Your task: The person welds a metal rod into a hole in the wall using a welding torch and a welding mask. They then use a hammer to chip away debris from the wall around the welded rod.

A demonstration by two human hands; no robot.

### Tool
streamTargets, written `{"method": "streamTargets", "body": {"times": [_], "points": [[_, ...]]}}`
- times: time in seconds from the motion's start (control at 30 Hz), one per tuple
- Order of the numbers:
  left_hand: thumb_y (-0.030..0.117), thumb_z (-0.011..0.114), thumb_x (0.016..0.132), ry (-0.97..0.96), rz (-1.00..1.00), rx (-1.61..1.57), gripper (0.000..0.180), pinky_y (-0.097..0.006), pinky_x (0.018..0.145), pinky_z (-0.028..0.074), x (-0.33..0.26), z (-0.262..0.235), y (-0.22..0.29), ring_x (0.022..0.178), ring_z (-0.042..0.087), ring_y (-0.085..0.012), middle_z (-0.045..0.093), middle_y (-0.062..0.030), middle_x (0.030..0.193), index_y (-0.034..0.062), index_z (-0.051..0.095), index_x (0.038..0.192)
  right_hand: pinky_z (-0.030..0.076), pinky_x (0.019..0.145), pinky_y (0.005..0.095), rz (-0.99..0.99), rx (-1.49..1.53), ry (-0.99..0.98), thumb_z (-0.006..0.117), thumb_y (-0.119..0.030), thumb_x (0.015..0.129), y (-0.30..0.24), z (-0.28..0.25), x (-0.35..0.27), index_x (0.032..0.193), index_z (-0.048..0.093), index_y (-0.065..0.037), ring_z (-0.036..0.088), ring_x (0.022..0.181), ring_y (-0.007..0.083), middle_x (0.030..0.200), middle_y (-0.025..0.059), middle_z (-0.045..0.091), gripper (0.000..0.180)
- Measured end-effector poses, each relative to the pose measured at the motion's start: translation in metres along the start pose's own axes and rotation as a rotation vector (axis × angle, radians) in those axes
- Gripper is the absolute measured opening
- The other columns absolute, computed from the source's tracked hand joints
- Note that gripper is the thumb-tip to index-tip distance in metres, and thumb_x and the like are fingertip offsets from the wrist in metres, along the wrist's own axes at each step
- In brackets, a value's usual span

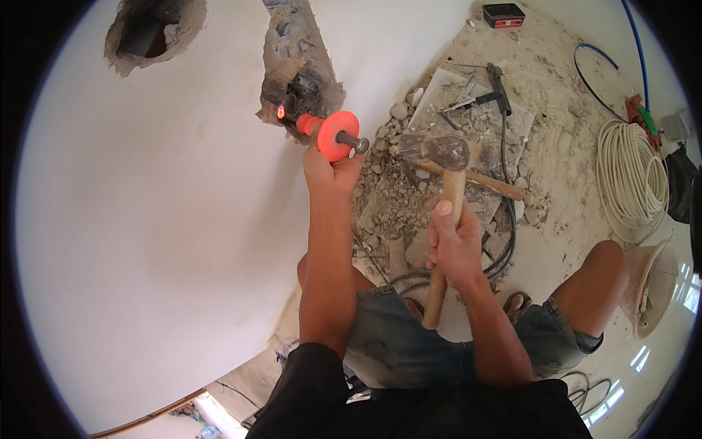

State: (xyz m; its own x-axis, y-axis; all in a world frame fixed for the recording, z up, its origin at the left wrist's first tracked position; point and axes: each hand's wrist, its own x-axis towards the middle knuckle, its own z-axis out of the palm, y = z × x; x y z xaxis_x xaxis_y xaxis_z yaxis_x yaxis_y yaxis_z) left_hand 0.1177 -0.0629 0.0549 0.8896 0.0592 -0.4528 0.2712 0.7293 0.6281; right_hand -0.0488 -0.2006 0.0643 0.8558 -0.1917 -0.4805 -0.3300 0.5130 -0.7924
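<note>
Right, key geometry: chisel [307, 123] lies with its long axis running from the wall channel [300, 69] down-right toward the person, tip buried in the broken groove of the white wall [161, 219], struck end [358, 143] poking out past the orange hand guard [337, 135]. Hammer head [439, 151] sits just to the right of that struck end, near but not touching, roughly in line with the chisel axis.

Left hand [330, 172] is closed around the chisel shank just below the guard, arm extended straight up from the lower edge, wrist under the tool. It is the hand on the chisel.

Right hand [453, 245] is wrapped tight around the wooden hammer handle [444, 241] about mid-length, thumb up along the shaft, forearm angled in from lower right. Handle runs near vertical in frame, head at the top.

Person is squatting, knees either side, over rubble [409, 197] on the floor. A second hammer-like wooden handle [482, 181] lies across the debris behind the hammer head. Coiled white cable [629, 179] sits well apart to the right; a second hole [150, 33] in the wall is upper left, away from the work.
</note>
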Motion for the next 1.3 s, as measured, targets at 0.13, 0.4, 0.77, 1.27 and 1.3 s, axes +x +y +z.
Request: {"method": "streamTargets", "body": {"times": [0.13, 0.4, 0.77, 1.27, 1.3], "points": [[0.023, 0.049, 0.093, -0.144, 0.082, 0.009, 0.019, -0.040, 0.082, 0.041, 0.013, -0.018, -0.003, 0.095, 0.052, -0.0180, 0.054, -0.0029, 0.105, 0.0131, 0.049, 0.108, 0.037, 0.036, 0.0222, -0.054, 0.226, -0.090, 0.040, -0.042, 0.095, 0.013, 0.015, 0.003, 0.103, 0.044, -0.008, 0.039, 0.041, 0.0061, 0.060, -0.0003, 0.043, 0.036], [0.023, 0.048, 0.093, 0.001, 0.016, 0.050, 0.020, -0.039, 0.082, 0.041, 0.014, -0.008, 0.003, 0.099, 0.051, -0.0179, 0.053, -0.0026, 0.108, 0.0120, 0.048, 0.111, 0.036, 0.036, 0.0239, -0.100, 0.160, 0.016, 0.037, -0.045, 0.095, 0.033, 0.008, 0.019, 0.099, 0.046, -0.004, 0.038, 0.040, 0.0068, 0.062, 0.0000, 0.042, 0.042], [0.024, 0.049, 0.093, 0.020, -0.005, 0.271, 0.018, -0.041, 0.085, 0.038, -0.002, -0.015, 0.020, 0.100, 0.050, -0.0163, 0.054, -0.0014, 0.108, 0.0135, 0.052, 0.108, 0.037, 0.039, 0.0263, -0.344, 0.591, -0.020, 0.041, -0.053, 0.091, 0.060, 0.009, 0.007, 0.092, 0.047, -0.004, 0.042, 0.041, 0.0111, 0.061, 0.0022, 0.045, 0.050], [0.024, 0.049, 0.093, 0.028, 0.016, 0.357, 0.016, -0.036, 0.076, 0.041, -0.005, -0.010, 0.019, 0.093, 0.051, -0.0166, 0.053, -0.0016, 0.106, 0.0148, 0.052, 0.105, 0.045, 0.055, 0.0325, -0.527, 0.998, -0.014, 0.048, -0.043, 0.091, 0.116, 0.034, 0.011, 0.105, 0.053, 0.001, 0.056, 0.057, 0.0202, 0.069, 0.0098, 0.058, 0.046], [0.024, 0.049, 0.093, 0.008, 0.018, 0.366, 0.016, -0.035, 0.076, 0.041, -0.006, -0.006, 0.015, 0.092, 0.051, -0.0166, 0.054, -0.0013, 0.105, 0.0148, 0.052, 0.106, 0.043, 0.052, 0.0307, -0.556, 0.639, 0.056, 0.047, -0.045, 0.091, 0.110, 0.042, 0.019, 0.101, 0.053, 0.000, 0.053, 0.053, 0.0181, 0.066, 0.0084, 0.056, 0.047]]}}
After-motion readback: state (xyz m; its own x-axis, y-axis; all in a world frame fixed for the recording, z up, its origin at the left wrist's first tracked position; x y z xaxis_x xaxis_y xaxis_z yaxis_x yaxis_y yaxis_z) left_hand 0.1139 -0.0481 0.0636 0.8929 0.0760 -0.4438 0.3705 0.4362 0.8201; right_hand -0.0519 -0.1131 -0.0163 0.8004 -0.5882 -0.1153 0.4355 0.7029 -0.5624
